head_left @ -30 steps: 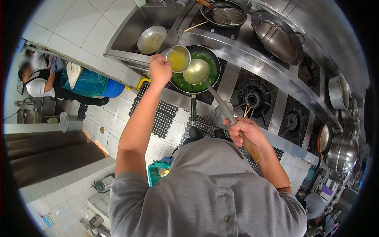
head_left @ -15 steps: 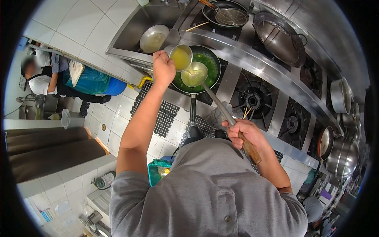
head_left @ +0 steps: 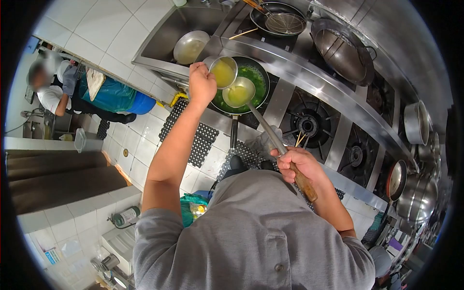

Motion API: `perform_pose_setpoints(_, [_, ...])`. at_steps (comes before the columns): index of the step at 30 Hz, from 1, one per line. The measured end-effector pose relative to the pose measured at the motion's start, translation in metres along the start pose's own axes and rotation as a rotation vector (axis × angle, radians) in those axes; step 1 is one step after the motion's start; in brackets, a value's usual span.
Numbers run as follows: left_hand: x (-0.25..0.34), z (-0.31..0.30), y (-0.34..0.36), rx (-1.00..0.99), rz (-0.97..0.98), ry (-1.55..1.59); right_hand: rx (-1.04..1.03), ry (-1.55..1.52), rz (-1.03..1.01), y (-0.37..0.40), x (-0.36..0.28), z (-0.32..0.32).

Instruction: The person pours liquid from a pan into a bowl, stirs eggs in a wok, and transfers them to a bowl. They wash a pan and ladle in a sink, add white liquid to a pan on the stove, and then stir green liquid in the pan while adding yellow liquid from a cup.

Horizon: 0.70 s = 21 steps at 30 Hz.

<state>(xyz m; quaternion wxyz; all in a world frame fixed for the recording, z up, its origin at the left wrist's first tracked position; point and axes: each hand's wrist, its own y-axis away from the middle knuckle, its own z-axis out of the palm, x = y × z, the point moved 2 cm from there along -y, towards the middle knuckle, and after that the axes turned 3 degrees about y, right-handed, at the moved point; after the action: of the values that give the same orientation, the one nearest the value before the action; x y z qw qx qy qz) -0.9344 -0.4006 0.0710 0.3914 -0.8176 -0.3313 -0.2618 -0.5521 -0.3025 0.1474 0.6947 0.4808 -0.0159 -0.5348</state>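
Observation:
My left hand (head_left: 202,83) grips a small metal bowl (head_left: 224,73) of yellow liquid, tilted over the pan. Just beside and below its rim is the ladle's round bowl (head_left: 239,92), with yellowish liquid in it. My right hand (head_left: 300,165) is closed around the ladle's long handle, near its wooden end (head_left: 305,186). Both vessels are above a black frying pan (head_left: 261,83) that holds green liquid with bits in it. The pan's handle (head_left: 234,133) points toward my body.
A sink (head_left: 162,41) holds a metal bowl (head_left: 191,47). Bare burners (head_left: 305,123) lie right of the pan. A wok (head_left: 342,53) and a pan with a strainer (head_left: 282,21) sit behind. Another person (head_left: 48,99) stands at the far left.
The small bowl has shifted slightly right and down, closer over the ladle. More yellow liquid shows in the ladle. The person at the left has moved a little.

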Motion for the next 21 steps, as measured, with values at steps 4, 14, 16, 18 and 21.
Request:
perform_pose_setpoints(4, [0.008,-0.002,0.003,0.009,-0.004,-0.012,0.0,0.012,0.009,0.002,-0.001,-0.002])
perform_pose_setpoints(14, [-0.012,0.0,0.011,0.054,-0.053,-0.063,-0.041,-0.011,0.041,0.005,-0.002,-0.012])
perform_pose_setpoints(16, [-0.002,-0.006,0.012,0.031,-0.595,0.39,-0.089,-0.015,0.051,0.002,-0.002,-0.019])
perform_pose_setpoints(18, [0.0,-0.011,0.016,0.001,-0.899,0.727,-0.141,-0.031,0.06,-0.004,-0.003,-0.028])
perform_pose_setpoints(21, [-0.005,-0.013,0.029,0.084,-1.047,0.896,-0.19,-0.068,0.075,-0.016,-0.002,-0.042])
